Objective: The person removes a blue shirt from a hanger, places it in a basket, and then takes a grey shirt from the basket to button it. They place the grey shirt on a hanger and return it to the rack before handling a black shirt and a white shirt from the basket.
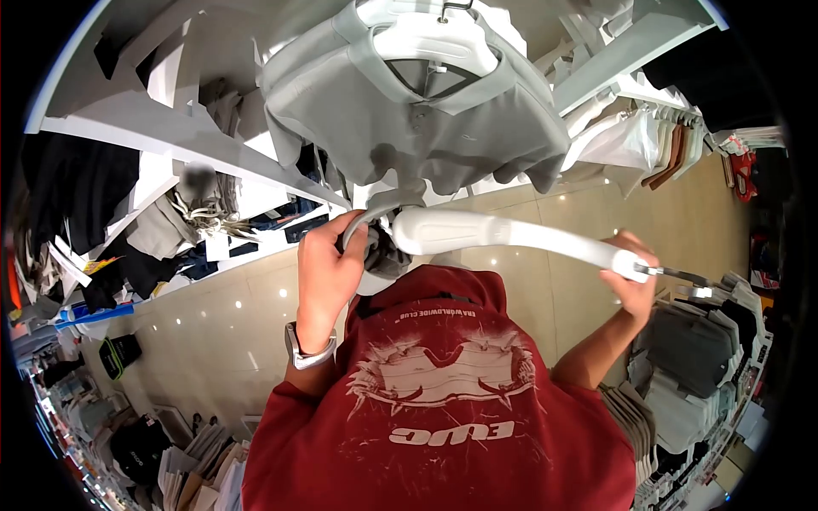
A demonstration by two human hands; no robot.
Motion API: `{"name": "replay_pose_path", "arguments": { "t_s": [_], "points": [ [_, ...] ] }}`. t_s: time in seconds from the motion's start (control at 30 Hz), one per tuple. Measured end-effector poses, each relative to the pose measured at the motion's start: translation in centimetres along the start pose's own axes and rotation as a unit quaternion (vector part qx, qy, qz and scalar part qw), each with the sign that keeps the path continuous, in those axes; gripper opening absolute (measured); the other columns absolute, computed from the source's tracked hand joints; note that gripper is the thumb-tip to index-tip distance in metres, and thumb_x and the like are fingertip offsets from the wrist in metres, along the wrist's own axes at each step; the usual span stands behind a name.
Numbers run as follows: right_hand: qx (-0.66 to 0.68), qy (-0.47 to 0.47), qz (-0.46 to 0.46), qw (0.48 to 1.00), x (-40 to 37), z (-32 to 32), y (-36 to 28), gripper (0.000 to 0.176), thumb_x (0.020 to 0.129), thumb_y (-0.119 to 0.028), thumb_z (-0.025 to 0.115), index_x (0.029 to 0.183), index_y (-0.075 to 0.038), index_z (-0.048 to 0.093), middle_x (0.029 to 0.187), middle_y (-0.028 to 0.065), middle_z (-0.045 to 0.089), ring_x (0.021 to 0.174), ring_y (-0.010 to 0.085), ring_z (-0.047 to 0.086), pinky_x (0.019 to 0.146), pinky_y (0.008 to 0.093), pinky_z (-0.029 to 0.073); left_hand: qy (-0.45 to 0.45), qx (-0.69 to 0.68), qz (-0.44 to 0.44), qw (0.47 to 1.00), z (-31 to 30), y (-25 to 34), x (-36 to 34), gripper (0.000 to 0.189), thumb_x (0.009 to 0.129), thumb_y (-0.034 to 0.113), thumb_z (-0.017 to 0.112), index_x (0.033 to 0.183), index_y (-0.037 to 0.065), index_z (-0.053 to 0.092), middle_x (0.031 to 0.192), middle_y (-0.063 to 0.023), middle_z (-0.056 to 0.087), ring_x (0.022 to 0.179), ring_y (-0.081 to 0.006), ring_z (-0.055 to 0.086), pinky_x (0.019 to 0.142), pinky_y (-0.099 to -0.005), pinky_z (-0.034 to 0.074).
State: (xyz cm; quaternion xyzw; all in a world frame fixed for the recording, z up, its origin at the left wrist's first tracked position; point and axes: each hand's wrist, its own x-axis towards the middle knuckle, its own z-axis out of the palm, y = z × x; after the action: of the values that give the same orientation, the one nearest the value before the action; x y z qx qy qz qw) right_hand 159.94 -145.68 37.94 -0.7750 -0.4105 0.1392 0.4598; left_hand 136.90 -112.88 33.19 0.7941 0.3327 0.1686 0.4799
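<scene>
My left hand (331,271), with a silver watch on its wrist, pinches the curved edge of a grey garment (394,201); darker folds of it bunch below my fingers. A white clothes hanger (456,231) stretches across in front of my chest, its broad rounded end right beside the garment's opening. At its narrow end, by the metal hook, my right hand (632,277) closes round the hanger, slightly blurred. Just beyond both hands a grey collared shirt (426,128) hangs from another white hanger (434,43).
White shelf frames (196,149) run along the left, with loose hangers and folded clothes below. Hanging garments (673,145) fill a rail at the upper right. A packed clothes rack (694,349) stands at the lower right, near my right elbow. Shiny tiles (247,328) cover the floor.
</scene>
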Motion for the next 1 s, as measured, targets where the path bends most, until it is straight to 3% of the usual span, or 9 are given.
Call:
{"name": "replay_pose_path", "arguments": {
  "t_s": [0.1, 0.2, 0.3, 0.37, 0.47, 0.5, 0.6, 0.93, 1.0],
  "points": [
    [0.020, -0.071, -0.045, 0.996, 2.2, 4.4, -0.6, 0.031, 0.066, -0.013, 0.076, 0.090, 0.004, 0.067, 0.073, 0.0091, 0.063, 0.061, 0.0190, 0.054, 0.054, 0.0302, 0.043, -0.020, 0.010, -0.022, 1.000, -0.2, 2.4, -0.3, 0.021, 0.084, 0.010, 0.058, 0.098, -0.002, 0.067, 0.061, -0.0153, 0.057, 0.050, -0.0209, 0.052, 0.052, -0.0315, 0.040],
    [0.048, -0.078, -0.061, 0.994, 3.5, 9.8, 0.8, 0.029, 0.067, -0.012, 0.077, 0.091, 0.002, 0.067, 0.073, 0.0071, 0.060, 0.063, 0.0167, 0.053, 0.057, 0.0308, 0.043, -0.043, 0.091, 0.081, 0.992, 0.0, 4.4, -0.8, 0.012, 0.082, 0.011, 0.062, 0.086, 0.001, 0.067, 0.072, -0.0154, 0.057, 0.059, -0.0331, 0.055, 0.055, -0.0394, 0.042],
    [0.131, -0.091, -0.054, 0.986, 4.2, 15.0, 0.8, 0.028, 0.066, -0.010, 0.078, 0.091, -0.001, 0.068, 0.076, 0.0062, 0.060, 0.066, 0.0185, 0.056, 0.060, 0.0321, 0.045, -0.061, 0.136, 0.144, 0.978, 0.3, 5.9, -0.9, 0.011, 0.082, 0.010, 0.061, 0.081, 0.000, 0.066, 0.070, -0.0136, 0.055, 0.058, -0.0332, 0.054, 0.055, -0.0413, 0.042],
    [0.130, -0.092, -0.070, 0.985, 4.7, 16.9, -0.1, 0.031, 0.066, -0.008, 0.079, 0.095, -0.002, 0.068, 0.076, 0.0061, 0.060, 0.065, 0.0165, 0.055, 0.060, 0.0302, 0.044, -0.003, 0.210, 0.310, 0.927, 0.4, 6.3, -0.4, 0.013, 0.083, 0.013, 0.063, 0.080, 0.000, 0.065, 0.074, -0.0139, 0.055, 0.061, -0.0346, 0.056, 0.056, -0.0426, 0.043],
    [0.139, -0.106, -0.082, 0.981, 5.3, 17.1, -0.6, 0.032, 0.064, -0.009, 0.080, 0.094, -0.001, 0.068, 0.077, 0.0072, 0.060, 0.065, 0.0186, 0.056, 0.060, 0.0316, 0.044, -0.058, 0.196, 0.235, 0.950, 0.0, 5.8, -0.7, 0.017, 0.083, 0.017, 0.064, 0.083, -0.001, 0.063, 0.076, -0.0151, 0.056, 0.066, -0.0359, 0.058, 0.057, -0.0441, 0.044],
    [0.155, -0.119, -0.082, 0.977, 5.4, 17.1, -0.6, 0.034, 0.063, -0.009, 0.080, 0.093, 0.000, 0.067, 0.077, 0.0082, 0.061, 0.066, 0.0212, 0.056, 0.060, 0.0332, 0.045, -0.166, 0.265, 0.146, 0.938, -0.9, 6.5, -0.8, 0.023, 0.082, 0.020, 0.065, 0.093, 0.000, 0.060, 0.082, -0.0170, 0.058, 0.072, -0.0360, 0.059, 0.058, -0.0445, 0.046],
    [0.222, -0.114, -0.094, 0.964, 5.2, 17.4, 0.0, 0.036, 0.063, -0.010, 0.081, 0.094, 0.001, 0.066, 0.076, 0.0084, 0.060, 0.064, 0.0209, 0.055, 0.058, 0.0328, 0.043, -0.193, 0.224, 0.270, 0.917, -2.1, 7.0, -1.2, 0.028, 0.082, 0.022, 0.065, 0.098, 0.001, 0.056, 0.082, -0.0168, 0.060, 0.071, -0.0348, 0.061, 0.058, -0.0430, 0.047],
    [0.270, -0.214, -0.085, 0.935, 6.3, 17.3, -0.6, 0.033, 0.073, -0.019, 0.077, 0.098, -0.001, 0.066, 0.086, 0.0065, 0.062, 0.078, 0.0192, 0.057, 0.071, 0.0321, 0.045, -0.189, 0.277, 0.285, 0.898, -1.9, 6.3, -0.7, 0.036, 0.080, 0.036, 0.069, 0.094, 0.006, 0.056, 0.067, -0.0100, 0.059, 0.056, -0.0328, 0.058, 0.048, -0.0392, 0.043],
    [0.451, -0.265, -0.046, 0.851, 6.9, 16.5, 1.3, 0.027, 0.075, -0.010, 0.071, 0.100, -0.001, 0.066, 0.096, 0.0069, 0.061, 0.083, 0.0181, 0.058, 0.078, 0.0309, 0.046, -0.205, 0.274, 0.284, 0.896, -2.4, 6.3, -0.8, 0.035, 0.081, 0.036, 0.069, 0.094, 0.006, 0.056, 0.068, -0.0100, 0.059, 0.056, -0.0328, 0.058, 0.048, -0.0393, 0.043]
  ]
}}
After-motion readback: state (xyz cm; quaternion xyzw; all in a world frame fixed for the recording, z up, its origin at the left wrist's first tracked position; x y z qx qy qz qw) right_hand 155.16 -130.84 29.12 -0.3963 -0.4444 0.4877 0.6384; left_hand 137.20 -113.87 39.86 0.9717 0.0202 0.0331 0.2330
